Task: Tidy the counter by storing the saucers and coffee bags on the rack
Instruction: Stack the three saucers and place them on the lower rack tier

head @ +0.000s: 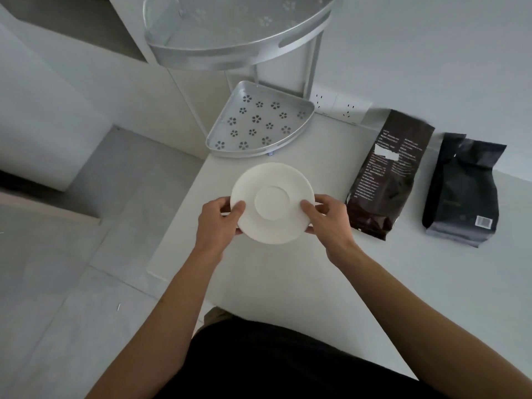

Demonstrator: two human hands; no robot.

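A white saucer is held above the white counter, my left hand gripping its left rim and my right hand its right rim. More white rim shows under my fingers; I cannot tell whether it is a second saucer. Just beyond stands the silver corner rack, with its lower shelf bare and its upper shelf overhead. A dark brown coffee bag lies to the right of the saucer. A black coffee bag lies farther right.
Wall sockets sit behind the rack at the counter's back. The counter's left edge drops to a grey tiled floor. A white cabinet stands at the left.
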